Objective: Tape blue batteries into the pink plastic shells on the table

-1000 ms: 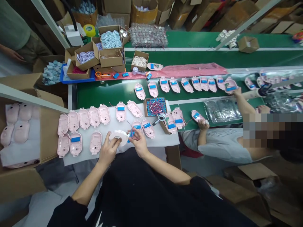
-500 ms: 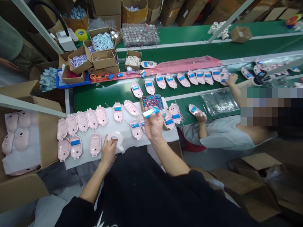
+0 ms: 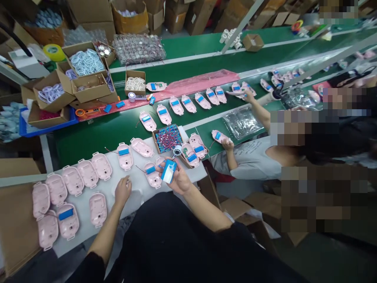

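Note:
My right hand (image 3: 179,179) is raised over the white mat (image 3: 134,200) and pinches a blue battery pack (image 3: 169,171) with a pale strip on it. My left hand (image 3: 123,190) rests on the mat, fingers curled over a white tape roll that it mostly hides. Pink shells (image 3: 101,165) lie in rows on the mat, some fitted with a blue battery (image 3: 123,151). A small cardboard box (image 3: 167,138) of blue batteries with red wires stands just beyond my right hand.
A co-worker in a grey shirt (image 3: 255,159) sits on my right, one hand on a pink shell (image 3: 220,136), the other reaching to shells on the green belt (image 3: 97,131). Cardboard boxes of rings (image 3: 85,63) stand at the back left. A big carton (image 3: 14,220) sits at my left.
My right hand came up from the tape roll holding a blue battery pack, lifted it toward the battery box, then drew it back closer. The view has swung to the right.

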A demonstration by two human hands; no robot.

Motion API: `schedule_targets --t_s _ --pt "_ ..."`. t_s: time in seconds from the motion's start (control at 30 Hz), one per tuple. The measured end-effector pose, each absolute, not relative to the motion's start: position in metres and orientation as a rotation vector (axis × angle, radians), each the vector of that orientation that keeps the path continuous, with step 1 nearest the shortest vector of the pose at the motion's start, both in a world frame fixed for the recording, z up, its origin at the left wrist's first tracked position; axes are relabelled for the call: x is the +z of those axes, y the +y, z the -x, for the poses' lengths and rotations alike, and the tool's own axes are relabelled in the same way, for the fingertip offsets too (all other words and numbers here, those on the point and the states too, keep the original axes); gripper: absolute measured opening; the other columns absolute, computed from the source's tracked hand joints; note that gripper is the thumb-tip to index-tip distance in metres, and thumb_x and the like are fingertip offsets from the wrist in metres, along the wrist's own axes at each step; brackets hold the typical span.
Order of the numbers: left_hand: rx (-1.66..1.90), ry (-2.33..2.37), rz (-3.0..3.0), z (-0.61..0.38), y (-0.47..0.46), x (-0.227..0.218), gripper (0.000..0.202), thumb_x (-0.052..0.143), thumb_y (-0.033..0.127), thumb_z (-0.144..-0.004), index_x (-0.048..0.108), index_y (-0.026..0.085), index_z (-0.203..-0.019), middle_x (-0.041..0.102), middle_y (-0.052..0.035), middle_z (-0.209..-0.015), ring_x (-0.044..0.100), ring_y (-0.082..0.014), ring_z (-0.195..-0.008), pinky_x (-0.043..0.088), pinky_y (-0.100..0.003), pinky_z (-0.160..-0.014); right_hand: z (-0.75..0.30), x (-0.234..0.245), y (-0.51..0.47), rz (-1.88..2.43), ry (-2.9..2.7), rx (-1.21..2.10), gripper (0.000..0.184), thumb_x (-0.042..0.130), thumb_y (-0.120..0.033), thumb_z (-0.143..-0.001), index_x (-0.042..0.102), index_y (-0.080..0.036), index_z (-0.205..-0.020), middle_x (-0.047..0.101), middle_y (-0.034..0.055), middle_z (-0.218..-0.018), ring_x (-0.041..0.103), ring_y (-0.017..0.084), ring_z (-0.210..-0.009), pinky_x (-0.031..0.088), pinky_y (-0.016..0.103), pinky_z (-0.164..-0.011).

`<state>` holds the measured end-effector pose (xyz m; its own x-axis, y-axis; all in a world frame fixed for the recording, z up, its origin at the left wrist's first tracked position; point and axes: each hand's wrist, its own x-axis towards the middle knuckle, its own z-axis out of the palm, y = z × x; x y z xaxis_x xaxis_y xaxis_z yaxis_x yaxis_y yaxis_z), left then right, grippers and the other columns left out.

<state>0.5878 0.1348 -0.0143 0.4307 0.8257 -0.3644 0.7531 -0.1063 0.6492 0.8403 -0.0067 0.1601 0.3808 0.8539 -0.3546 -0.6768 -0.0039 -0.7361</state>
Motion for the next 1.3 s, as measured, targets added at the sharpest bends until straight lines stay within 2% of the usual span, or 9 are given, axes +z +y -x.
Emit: schedule_targets --t_s 0.07,0.17,0.27,0.37,0.53,0.7,0.9,1.17,1.3 --pt "0.113 1.381 -1.814 -0.656 0.155 -0.027 0.050 0.056 0.037 -0.092 0.056 0.017 -0.138 0.067 -0.0151 -0.133 0.065 -0.0266 -0.120 0.048 -0.042 -0.110 -0.850 0.157 -0.008 1.017 -0.197 1.215 0.085 0.085 -0.077 -0.062 0.061 -0.029 -0.127 0.074 0.0095 -0.116 0.067 0.034 -0.125 0.059 0.051 -0.095" --pt "0.117 1.563 -1.699 -0.748 0.183 -0.051 0.062 0.061 0.043 -0.095 0.046 0.010 -0.146 0.058 -0.0221 -0.143 0.057 -0.0291 -0.132 0.046 -0.044 -0.112 -0.863 0.156 -0.009 1.032 -0.177 1.204 0.087 0.085 -0.081 -0.057 0.064 -0.027 -0.122 0.074 0.0099 -0.112 0.067 0.035 -0.122 0.059 0.051 -0.094" --pt "0.083 1.695 -1.594 -0.800 0.199 -0.060 0.051 0.063 0.045 -0.098 0.055 0.015 -0.139 0.060 -0.0157 -0.139 0.062 -0.0279 -0.123 0.053 -0.050 -0.104 -0.873 0.160 -0.012 1.064 -0.165 1.202 0.087 0.085 -0.082 -0.056 0.066 -0.026 -0.119 0.075 0.0102 -0.108 0.068 0.036 -0.121 0.060 0.050 -0.091" --pt "0.067 1.736 -1.554 -0.812 0.205 -0.047 0.043 0.066 0.043 -0.097 0.061 0.019 -0.132 0.064 -0.0098 -0.131 0.066 -0.0241 -0.113 0.058 -0.047 -0.096 -0.880 0.164 -0.018 1.075 -0.153 1.184 0.088 0.087 -0.080 -0.054 0.066 -0.027 -0.120 0.075 0.0102 -0.107 0.069 0.036 -0.118 0.061 0.050 -0.089" --pt "0.137 1.631 -1.654 -0.766 0.192 0.013 0.034 0.056 0.028 -0.099 0.058 0.012 -0.129 0.072 -0.0152 -0.113 0.070 -0.0262 -0.102 0.054 -0.039 -0.090 -0.880 0.164 -0.017 1.152 -0.205 1.088 0.081 0.098 -0.059 -0.053 0.066 -0.028 -0.120 0.078 0.0095 -0.110 0.074 0.037 -0.111 0.063 0.051 -0.089" --pt "0.207 1.276 -1.795 -0.680 0.142 0.097 0.040 0.056 0.031 -0.094 0.060 0.020 -0.132 0.069 0.0011 -0.074 0.063 -0.0173 -0.062 0.046 -0.026 -0.064 -0.862 0.170 0.009 1.367 -0.578 0.929 0.050 0.093 -0.039 -0.070 0.073 -0.027 -0.114 0.077 0.0085 -0.124 0.072 0.032 -0.119 0.055 0.052 -0.110" --pt "0.253 1.116 -1.862 -0.618 0.097 0.168 0.049 0.053 0.030 -0.092 0.061 0.022 -0.139 0.064 0.0056 -0.062 0.057 -0.0120 -0.051 0.045 -0.023 -0.059 -0.820 0.172 0.026 1.353 -1.187 0.966 0.026 0.079 -0.026 -0.088 0.079 -0.030 -0.113 0.075 0.0039 -0.129 0.064 0.028 -0.133 0.044 0.051 -0.123" --pt "0.345 1.097 -1.965 -0.577 0.075 0.181 0.056 0.053 0.025 -0.089 0.060 0.019 -0.145 0.065 0.0035 -0.062 0.058 -0.0120 -0.050 0.048 -0.022 -0.060 -0.776 0.164 0.018 1.392 -1.372 0.869 0.031 0.068 -0.026 -0.096 0.076 -0.031 -0.126 0.073 0.0044 -0.133 0.062 0.025 -0.135 0.046 0.049 -0.122" --pt "0.347 1.078 -1.900 -0.580 0.081 0.165 0.054 0.054 0.026 -0.091 0.061 0.020 -0.144 0.068 0.0029 -0.067 0.060 -0.0114 -0.053 0.050 -0.022 -0.063 -0.780 0.157 0.010 1.440 -1.377 0.889 0.037 0.076 -0.032 -0.090 0.075 -0.031 -0.127 0.069 0.0065 -0.139 0.052 0.029 -0.143 0.034 0.054 -0.127"
